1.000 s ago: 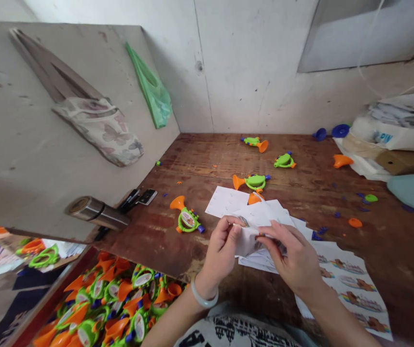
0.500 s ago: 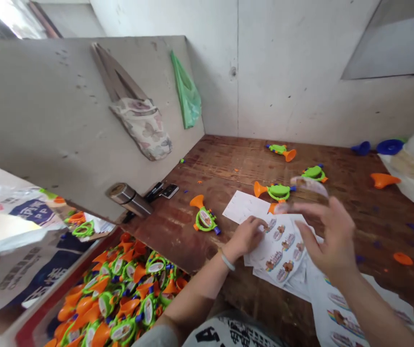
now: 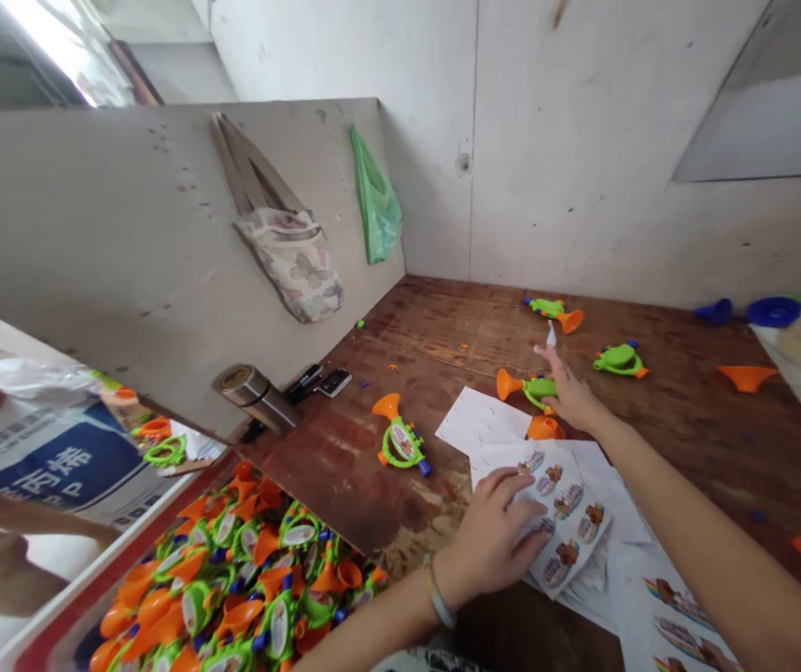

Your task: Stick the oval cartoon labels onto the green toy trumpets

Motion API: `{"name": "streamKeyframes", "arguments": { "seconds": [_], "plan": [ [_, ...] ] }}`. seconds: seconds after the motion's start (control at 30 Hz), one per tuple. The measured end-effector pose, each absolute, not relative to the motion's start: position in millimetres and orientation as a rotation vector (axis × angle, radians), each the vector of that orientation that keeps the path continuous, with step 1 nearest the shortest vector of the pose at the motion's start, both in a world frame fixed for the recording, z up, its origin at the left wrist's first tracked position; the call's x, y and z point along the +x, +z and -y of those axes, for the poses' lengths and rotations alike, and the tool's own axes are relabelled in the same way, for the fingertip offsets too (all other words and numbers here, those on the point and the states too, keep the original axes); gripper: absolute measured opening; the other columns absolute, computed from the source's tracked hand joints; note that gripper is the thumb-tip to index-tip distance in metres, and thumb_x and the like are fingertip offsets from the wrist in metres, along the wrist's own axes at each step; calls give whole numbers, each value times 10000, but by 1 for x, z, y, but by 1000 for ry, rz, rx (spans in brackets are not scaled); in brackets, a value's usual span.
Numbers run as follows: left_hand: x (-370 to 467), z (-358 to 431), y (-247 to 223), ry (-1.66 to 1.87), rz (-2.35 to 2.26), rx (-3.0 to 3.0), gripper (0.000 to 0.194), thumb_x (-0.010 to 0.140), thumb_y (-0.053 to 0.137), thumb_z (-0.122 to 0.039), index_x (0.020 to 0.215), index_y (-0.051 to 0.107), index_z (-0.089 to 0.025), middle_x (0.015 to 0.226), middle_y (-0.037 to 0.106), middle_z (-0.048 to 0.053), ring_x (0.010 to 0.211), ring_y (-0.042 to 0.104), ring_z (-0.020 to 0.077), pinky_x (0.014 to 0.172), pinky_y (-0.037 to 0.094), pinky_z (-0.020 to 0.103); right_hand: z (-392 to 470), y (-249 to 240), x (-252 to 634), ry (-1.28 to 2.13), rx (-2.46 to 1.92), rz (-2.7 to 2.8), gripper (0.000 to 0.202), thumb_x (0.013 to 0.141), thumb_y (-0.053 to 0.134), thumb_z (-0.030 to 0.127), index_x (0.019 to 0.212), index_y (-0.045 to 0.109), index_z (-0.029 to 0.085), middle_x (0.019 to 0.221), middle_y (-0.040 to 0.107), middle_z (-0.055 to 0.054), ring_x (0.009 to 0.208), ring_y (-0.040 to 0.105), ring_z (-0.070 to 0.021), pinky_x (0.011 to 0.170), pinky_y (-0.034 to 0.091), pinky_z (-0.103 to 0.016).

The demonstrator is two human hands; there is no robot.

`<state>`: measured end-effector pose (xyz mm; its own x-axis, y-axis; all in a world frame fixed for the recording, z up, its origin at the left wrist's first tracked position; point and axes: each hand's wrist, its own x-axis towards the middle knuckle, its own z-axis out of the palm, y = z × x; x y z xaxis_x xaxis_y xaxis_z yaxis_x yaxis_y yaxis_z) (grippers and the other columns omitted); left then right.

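On the desk (image 3: 435, 317), toward its front edge, the left hand (image 3: 488, 537) lies over the left side of a sticker sheet (image 3: 581, 490), fingers loosely spread. Farther toward the back edge is a toy trumpet (image 3: 538, 390), orange bell to the left, its long axis roughly along that edge. The right hand (image 3: 575, 397) is nearer, covering the trumpet's right end; a small white piece (image 3: 551, 334) sits at its fingertips, perhaps a sticker, though I cannot tell whether they pinch it.

Left of the desk, a sack (image 3: 85, 467) shows Chinese characters and "P P" on blue. Near the desk's left edge, a second trumpet (image 3: 402, 442) bears an oval label; its lettering, like the bear stickers', is too small to read.
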<state>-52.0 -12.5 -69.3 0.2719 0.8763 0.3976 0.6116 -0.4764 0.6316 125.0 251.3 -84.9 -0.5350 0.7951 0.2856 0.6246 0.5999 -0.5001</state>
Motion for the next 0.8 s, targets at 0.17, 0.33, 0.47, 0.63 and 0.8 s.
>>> {"name": "streamKeyframes", "arguments": {
  "seconds": [0.17,0.33,0.47,0.63,0.8],
  "plan": [
    [-57,8,-65,1237,-1392,1942,315,943,622,-198,1244,711,-229,1385,686,161,1318,613,334,1137,520,576,-258,-84,127,460,-1037,2273,1146,841,629,162,1711,-115,211,1587,496,-262,914,749,-220,882,642,-456],
    [-66,-1,-53,1508,-1324,1244,391,939,726,-349,1310,714,-225,1346,710,163,1226,690,298,1079,557,510,-231,-46,118,386,-882,2214,1127,887,620,209,1693,-167,210,1665,372,-288,1017,725,-248,924,629,-484],
    [-70,-8,-34,1633,-1060,663,600,796,897,-475,1306,708,-222,1441,670,160,1237,705,304,1041,575,443,-166,2,91,406,-494,2254,1001,953,586,166,1703,-69,275,1646,429,-238,1072,712,-235,982,619,-499],
    [-74,1,-5,1712,-839,603,760,758,919,-485,1417,631,-238,1339,740,131,1194,727,279,1014,587,384,-89,34,67,593,-319,2282,864,994,554,135,1693,87,334,1623,479,-174,1173,694,-231,1040,611,-526],
    [-72,23,9,1811,-834,587,782,798,884,-428,1483,542,-273,1437,693,127,1251,715,298,1050,585,404,-56,43,62,717,-446,1766,949,963,668,136,1690,116,394,1310,681,-83,1209,694,-235,1058,611,-514]
  ]
}}
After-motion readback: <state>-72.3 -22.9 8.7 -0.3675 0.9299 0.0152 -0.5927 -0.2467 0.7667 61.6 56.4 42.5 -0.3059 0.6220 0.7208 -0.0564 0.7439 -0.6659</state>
